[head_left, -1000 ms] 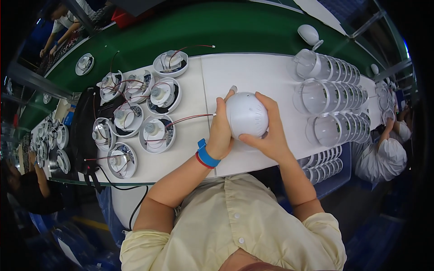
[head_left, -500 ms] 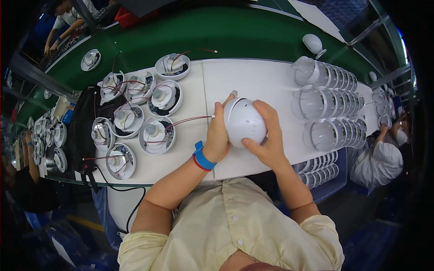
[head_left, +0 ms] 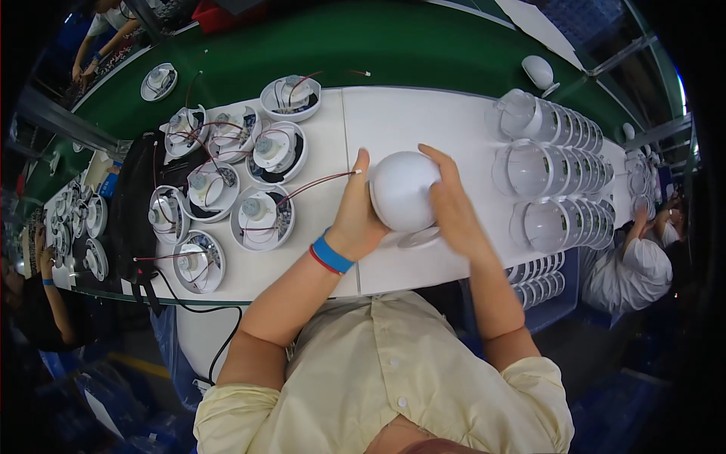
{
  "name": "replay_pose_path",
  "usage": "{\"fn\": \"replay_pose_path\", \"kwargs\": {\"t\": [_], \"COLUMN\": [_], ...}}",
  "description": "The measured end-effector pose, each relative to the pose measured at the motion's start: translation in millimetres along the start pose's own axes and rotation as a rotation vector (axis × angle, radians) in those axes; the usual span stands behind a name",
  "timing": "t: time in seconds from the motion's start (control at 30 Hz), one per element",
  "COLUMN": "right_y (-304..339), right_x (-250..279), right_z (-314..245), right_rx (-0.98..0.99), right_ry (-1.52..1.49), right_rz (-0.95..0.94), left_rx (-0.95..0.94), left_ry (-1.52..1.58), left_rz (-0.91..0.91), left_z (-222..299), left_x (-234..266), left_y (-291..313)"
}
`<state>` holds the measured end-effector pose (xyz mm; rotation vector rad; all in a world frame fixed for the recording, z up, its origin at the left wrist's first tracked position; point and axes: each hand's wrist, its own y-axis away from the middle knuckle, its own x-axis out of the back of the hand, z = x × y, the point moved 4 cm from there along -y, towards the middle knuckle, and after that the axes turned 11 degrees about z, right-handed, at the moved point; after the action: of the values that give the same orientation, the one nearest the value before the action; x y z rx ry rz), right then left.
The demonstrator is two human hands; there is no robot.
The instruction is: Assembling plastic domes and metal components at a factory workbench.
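Between my two hands, above the white tabletop, is a white ball-shaped housing (head_left: 404, 189), its smooth side facing up. A flat round white foot (head_left: 418, 238) shows at its lower edge. My left hand (head_left: 355, 212) cups the ball's left side, thumb pointing up and the other fingers mostly hidden. My right hand (head_left: 457, 208) curves around the right side, slightly blurred, its thumb out of sight. Left of my left hand sits an open white half-shell (head_left: 262, 218) with a circuit board inside. Its red and black wires end in a small white plug near my left thumb.
Several more open wired shells (head_left: 212, 193) stand at the left, beside a black bag (head_left: 136, 204). On the right lie three rows of nested clear-and-white cups (head_left: 529, 168). Another white ball unit (head_left: 538, 70) rests on the green surface (head_left: 423, 64). Co-workers sit at both sides.
The ball has been turned: its slotted, seamed side has gone from view, and a smooth side and the foot now show. My right thumb has left the front of the ball.
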<state>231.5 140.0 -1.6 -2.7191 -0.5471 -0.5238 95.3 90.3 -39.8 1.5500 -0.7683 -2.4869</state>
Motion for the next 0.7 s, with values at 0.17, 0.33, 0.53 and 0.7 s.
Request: {"fn": "replay_pose_path", "kwargs": {"t": [0.17,0.33,0.53,0.7], "right_y": [-16.0,-22.8,-230.7,-316.9], "right_x": [11.0,-1.1,20.6,29.5], "right_z": [6.3,28.8,97.4,151.7], "right_rx": [-0.432,-0.32,-0.402,-0.374], "right_ry": [-0.294,-0.444,-0.469,-0.195], "right_rz": [-0.292,-0.056,0.527,0.508], "left_rx": [0.141,-0.167,-0.942,-0.881], "left_ry": [-0.103,-0.451,-1.057,-1.09], "left_rz": [-0.068,0.064,0.147,0.152], "left_z": [8.9,14.9,6.7,16.4], "left_x": [-6.9,4.3,51.1,39.0], "left_y": [1.2,1.0,-33.9,-19.6]}}
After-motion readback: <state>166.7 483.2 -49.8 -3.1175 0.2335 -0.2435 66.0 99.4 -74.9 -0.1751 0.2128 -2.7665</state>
